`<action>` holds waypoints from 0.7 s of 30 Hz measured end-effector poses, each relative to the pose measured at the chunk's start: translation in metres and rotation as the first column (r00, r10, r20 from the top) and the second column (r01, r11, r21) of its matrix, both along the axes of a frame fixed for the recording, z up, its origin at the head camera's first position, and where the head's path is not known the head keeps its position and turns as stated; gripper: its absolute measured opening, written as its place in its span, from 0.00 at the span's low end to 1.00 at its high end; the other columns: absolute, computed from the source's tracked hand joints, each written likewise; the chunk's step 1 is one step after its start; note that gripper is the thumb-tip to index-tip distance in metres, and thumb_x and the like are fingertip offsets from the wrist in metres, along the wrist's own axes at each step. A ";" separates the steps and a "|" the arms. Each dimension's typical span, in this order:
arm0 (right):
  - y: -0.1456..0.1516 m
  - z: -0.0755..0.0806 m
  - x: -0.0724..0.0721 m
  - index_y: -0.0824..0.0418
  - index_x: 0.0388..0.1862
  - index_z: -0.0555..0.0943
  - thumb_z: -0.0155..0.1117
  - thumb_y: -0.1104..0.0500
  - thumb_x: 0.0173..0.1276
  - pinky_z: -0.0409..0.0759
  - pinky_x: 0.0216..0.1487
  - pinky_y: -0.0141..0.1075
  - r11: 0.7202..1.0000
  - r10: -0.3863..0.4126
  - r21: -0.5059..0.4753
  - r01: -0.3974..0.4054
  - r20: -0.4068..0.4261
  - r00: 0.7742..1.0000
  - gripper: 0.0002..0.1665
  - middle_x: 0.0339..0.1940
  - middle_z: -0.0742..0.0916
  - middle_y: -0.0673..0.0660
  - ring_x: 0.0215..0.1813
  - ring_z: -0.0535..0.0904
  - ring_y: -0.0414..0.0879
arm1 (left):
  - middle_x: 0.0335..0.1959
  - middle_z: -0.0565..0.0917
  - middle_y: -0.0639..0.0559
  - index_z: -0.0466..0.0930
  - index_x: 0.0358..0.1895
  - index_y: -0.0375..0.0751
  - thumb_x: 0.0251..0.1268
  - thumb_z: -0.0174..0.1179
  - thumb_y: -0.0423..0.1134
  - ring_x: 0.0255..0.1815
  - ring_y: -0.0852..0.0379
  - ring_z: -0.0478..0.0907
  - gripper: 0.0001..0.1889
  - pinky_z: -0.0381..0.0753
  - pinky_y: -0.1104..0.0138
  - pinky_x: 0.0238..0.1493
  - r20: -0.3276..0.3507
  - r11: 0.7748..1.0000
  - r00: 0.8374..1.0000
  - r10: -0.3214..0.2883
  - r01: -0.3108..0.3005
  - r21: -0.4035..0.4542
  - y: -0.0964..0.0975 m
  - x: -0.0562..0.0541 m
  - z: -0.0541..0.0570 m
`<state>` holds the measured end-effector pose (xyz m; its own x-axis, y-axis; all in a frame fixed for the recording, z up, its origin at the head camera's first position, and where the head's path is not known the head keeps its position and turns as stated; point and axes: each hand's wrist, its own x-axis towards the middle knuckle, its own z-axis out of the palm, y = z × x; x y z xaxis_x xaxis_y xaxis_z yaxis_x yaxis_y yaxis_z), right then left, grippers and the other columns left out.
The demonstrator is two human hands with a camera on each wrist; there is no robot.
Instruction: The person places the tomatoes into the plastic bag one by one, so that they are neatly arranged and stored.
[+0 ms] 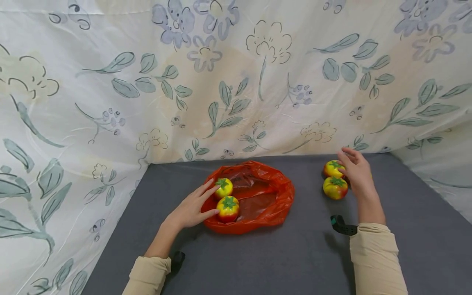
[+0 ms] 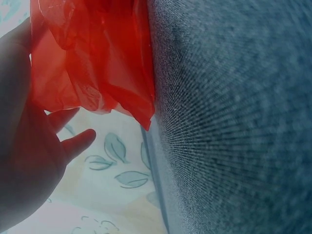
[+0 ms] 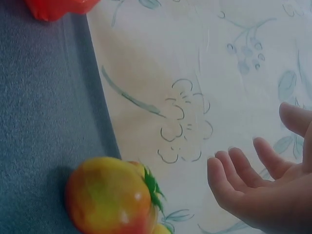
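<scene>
A red plastic bag (image 1: 285,192) lies with its mouth spread on the dark cloth. Inside, at its left side, sit two yellow-and-red tomatoes with green leafy tops, a rear tomato (image 1: 224,187) and a front tomato (image 1: 228,208). My left hand (image 1: 189,209) reaches over the bag's left rim, fingers and thumb spread beside these tomatoes. On the right, my right hand (image 1: 357,170) hovers close by a far tomato (image 1: 333,169) and a near tomato (image 1: 335,187), its fingers loosely bent around nothing. In the right wrist view, that hand is apart from the nearest tomato (image 3: 109,195).
The dark grey cloth (image 1: 258,262) covers the table. A pale floral curtain (image 1: 236,82) rises right behind its back edge and along both sides. Black straps with small devices are on both wrists, including the right wrist device (image 1: 343,225).
</scene>
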<state>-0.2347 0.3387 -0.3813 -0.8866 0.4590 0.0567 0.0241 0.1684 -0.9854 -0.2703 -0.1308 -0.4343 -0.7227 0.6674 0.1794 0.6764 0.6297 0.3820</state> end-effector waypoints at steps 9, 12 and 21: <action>0.032 -0.024 -0.011 0.54 0.75 0.57 0.53 0.35 0.67 0.72 0.59 0.44 0.998 -0.051 0.034 0.047 0.111 0.993 0.44 0.75 0.59 0.62 0.65 0.68 0.57 | 0.76 0.51 0.45 0.58 0.74 0.48 0.62 0.60 0.57 0.72 0.41 0.53 0.39 0.57 0.44 0.65 -0.004 1.000 1.000 -0.007 0.007 0.002 -0.001 0.000 0.000; 0.065 -0.054 -0.027 0.48 0.74 0.59 0.56 0.29 0.60 0.79 0.45 0.32 0.998 -0.048 0.037 0.043 0.161 0.986 0.48 0.74 0.62 0.59 0.61 0.70 0.52 | 0.76 0.51 0.45 0.58 0.74 0.47 0.62 0.60 0.56 0.72 0.41 0.53 0.39 0.57 0.44 0.65 -0.004 1.000 1.000 -0.009 0.009 0.002 -0.001 0.000 0.001; 0.095 -0.093 -0.043 0.50 0.77 0.52 0.51 0.23 0.56 0.70 0.60 0.52 0.996 -0.060 0.074 0.044 0.222 0.973 0.57 0.74 0.59 0.64 0.66 0.64 0.61 | 0.76 0.51 0.45 0.58 0.74 0.47 0.61 0.60 0.56 0.72 0.41 0.53 0.39 0.58 0.44 0.65 -0.001 1.000 1.000 -0.007 0.007 0.003 -0.001 0.000 0.000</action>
